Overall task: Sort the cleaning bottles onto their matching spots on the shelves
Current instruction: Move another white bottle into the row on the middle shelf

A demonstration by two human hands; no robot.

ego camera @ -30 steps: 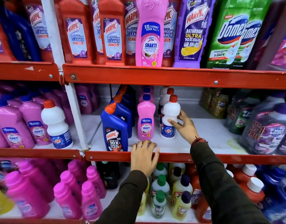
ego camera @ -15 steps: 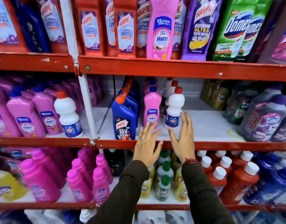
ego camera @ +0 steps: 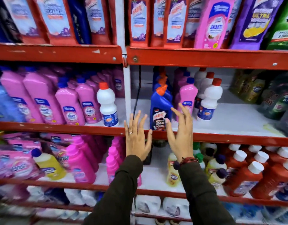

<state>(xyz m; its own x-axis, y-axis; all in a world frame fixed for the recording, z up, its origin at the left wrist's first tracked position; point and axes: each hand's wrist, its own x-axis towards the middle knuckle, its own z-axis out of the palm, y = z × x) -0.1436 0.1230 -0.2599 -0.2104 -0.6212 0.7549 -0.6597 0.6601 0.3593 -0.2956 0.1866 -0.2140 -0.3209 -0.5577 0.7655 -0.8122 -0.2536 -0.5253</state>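
Both hands hover empty in front of the middle red shelf (ego camera: 221, 137). My left hand (ego camera: 136, 137) has its fingers spread just left of a blue Harpic bottle (ego camera: 159, 109) with an orange cap. My right hand (ego camera: 180, 133) is open beside that bottle, in front of a pink Shakti bottle (ego camera: 188, 96). A row of white bottles with red caps (ego camera: 208, 101) stands to the right of the pink one. One lone white bottle (ego camera: 107, 104) stands among pink bottles (ego camera: 70, 104) in the left bay.
A white upright post (ego camera: 127, 88) divides the two bays. Red Harpic bottles and one pink bottle (ego camera: 211, 25) fill the top shelf. Green and purple bottles (ego camera: 275, 98) crowd the right. Below stand red bottles (ego camera: 244, 172), yellow bottles (ego camera: 49, 164) and more pink ones.
My right hand has let go of the white bottle and drawn back. Both hands and the view have shifted to the left, toward the blue bottle and the post.
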